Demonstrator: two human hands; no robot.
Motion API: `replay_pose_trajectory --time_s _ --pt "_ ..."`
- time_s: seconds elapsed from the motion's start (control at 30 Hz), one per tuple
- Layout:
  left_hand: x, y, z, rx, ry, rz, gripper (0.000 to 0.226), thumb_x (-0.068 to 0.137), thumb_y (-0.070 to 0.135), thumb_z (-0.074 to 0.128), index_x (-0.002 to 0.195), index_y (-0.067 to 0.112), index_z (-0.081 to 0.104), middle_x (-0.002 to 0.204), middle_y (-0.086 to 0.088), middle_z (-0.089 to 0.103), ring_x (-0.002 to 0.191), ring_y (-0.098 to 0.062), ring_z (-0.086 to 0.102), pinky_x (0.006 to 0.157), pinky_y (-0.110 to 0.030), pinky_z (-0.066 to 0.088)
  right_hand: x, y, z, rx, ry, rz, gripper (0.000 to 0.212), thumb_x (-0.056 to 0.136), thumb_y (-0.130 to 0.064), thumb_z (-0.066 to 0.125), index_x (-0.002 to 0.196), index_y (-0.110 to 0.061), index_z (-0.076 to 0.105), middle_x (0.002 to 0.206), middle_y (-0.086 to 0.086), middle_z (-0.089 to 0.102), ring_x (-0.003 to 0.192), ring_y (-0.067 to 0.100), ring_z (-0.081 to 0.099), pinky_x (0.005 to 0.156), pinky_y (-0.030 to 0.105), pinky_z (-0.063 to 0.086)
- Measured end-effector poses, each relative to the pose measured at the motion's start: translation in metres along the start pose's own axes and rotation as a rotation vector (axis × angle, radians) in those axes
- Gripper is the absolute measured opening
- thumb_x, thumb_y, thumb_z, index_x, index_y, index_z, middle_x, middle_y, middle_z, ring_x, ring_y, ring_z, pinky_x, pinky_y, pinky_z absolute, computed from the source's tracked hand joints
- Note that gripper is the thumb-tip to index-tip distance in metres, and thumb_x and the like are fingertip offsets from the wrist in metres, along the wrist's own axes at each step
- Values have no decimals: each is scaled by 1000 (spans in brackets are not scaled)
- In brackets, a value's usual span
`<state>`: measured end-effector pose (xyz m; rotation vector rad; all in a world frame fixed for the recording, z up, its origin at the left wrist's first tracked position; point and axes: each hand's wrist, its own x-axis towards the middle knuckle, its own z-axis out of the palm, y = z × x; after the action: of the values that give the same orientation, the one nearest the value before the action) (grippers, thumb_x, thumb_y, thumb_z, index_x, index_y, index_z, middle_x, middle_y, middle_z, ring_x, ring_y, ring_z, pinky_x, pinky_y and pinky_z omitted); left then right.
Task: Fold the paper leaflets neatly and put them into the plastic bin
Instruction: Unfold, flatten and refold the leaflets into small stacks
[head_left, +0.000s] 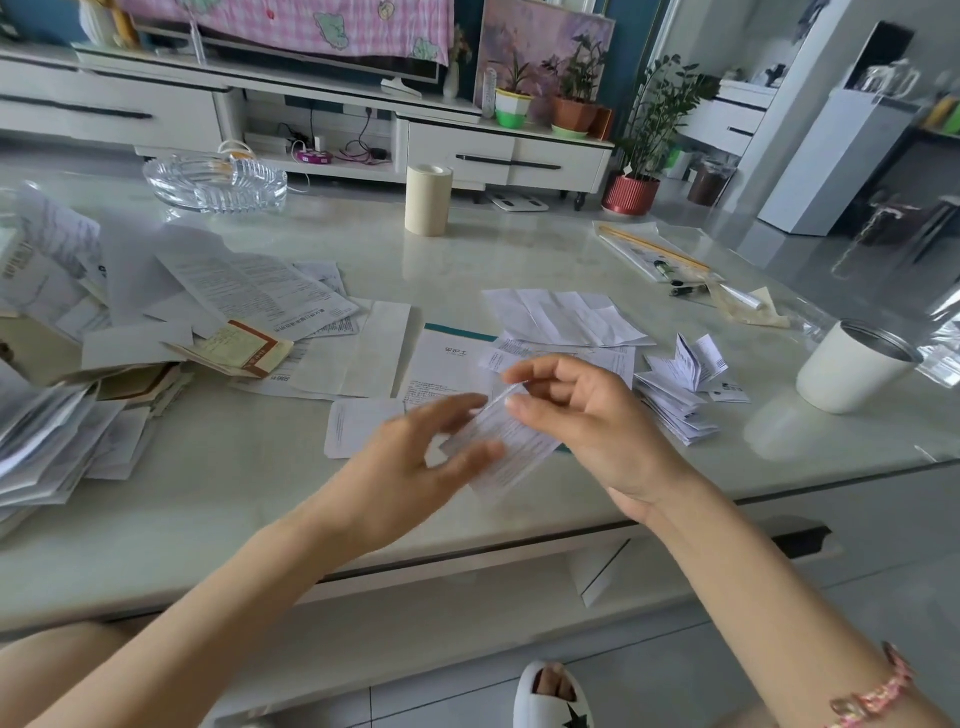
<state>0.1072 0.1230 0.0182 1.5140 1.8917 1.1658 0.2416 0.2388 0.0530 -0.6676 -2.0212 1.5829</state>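
The leaflet (511, 447) being worked on is a narrow printed slip held in the air just above the worktop (234, 499), close to its front edge and about midway along it. The right hand (587, 415) pinches the slip's upper end between thumb and forefinger, the other fingers loosely curled. The left hand (415, 457) is at the slip's lower left side, but it is blurred, so I cannot tell whether its fingers grip the paper or only brush it. The slip looks narrowed lengthwise but not yet a compact packet, so its folding seems mid-way. Just right of the hands lies a small heap of folded leaflets (675, 395), some springing open like fans; these look finished but sit on the worktop, not in any container. Flat sheets lie spread behind the hands, and a large untidy pile of loose sheets (249, 291) covers the left side. No plastic bin can be plainly made out. Judging by this, only a small share is folded, most is left, and binning has not begun. A white cup (847, 364) stands near the right edge.
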Motion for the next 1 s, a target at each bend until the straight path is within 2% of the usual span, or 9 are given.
replay_pose_trajectory --time_s 0.1,0.23,0.37,0.53,0.63,0.77,0.83,0.9,1.0 --pt "-2 1 11 -46 -46 -25 18 94 31 50 97 15 59 81 0 63 64 -9 55 65 -34 48 -1 2 4 -100 -61 -30 28 82 2 66 97 -21 65 84 -4 62 75 2 57 74 14 47" --pt "1 0 12 -95 -141 -59 19 97 9 44 100 11 62 85 -1 68 64 -15 66 55 -27 53 -4 3 1 -602 -56 -134 19 79 -13 72 82 -30 64 87 -10 51 80 2 49 76 10 39" --pt "1 1 16 -138 -162 -98 22 97 10 43 93 19 63 78 1 71 61 -16 65 54 -27 53 -3 -1 -20 -489 -61 -23 15 79 -10 72 72 -19 63 69 -2 59 57 2 50 61 15 42" --pt "5 -4 14 -81 -50 -125 23 95 12 47 83 20 64 73 4 71 61 -8 64 61 -24 52 22 24 -98 -100 619 109 16 85 -3 64 76 -13 56 68 5 56 37 -1 49 42 11 43" --pt "4 -4 14 -70 37 -94 23 94 13 49 84 27 64 75 10 70 65 -2 64 64 -20 52 31 60 -133 -135 935 212 9 83 -5 66 82 -7 57 78 13 60 36 1 50 39 12 42" --pt "8 -8 6 -3 242 -52 27 91 9 53 81 33 62 81 17 66 74 3 60 68 -15 46 39 93 -140 -414 1042 229 11 79 -7 64 88 -1 60 87 17 65 72 24 58 65 24 42" --pt "11 -11 1 82 339 -34 22 89 7 55 88 26 66 84 17 62 74 3 57 65 -7 41 43 98 -137 -523 1011 232 14 80 -9 62 89 2 60 88 18 65 83 31 57 66 27 37" --pt "13 -15 -4 187 366 -41 19 89 8 56 101 18 67 94 9 62 76 -5 55 67 -12 38 45 104 -133 -630 984 243 16 79 -11 61 91 -1 59 97 18 63 94 34 56 71 33 40" --pt "14 -22 -10 383 280 -116 33 90 20 57 123 17 57 128 -1 54 111 -18 47 87 -25 34 47 106 -132 -727 991 254 23 81 -16 62 100 -3 57 111 20 55 107 34 49 80 36 41"
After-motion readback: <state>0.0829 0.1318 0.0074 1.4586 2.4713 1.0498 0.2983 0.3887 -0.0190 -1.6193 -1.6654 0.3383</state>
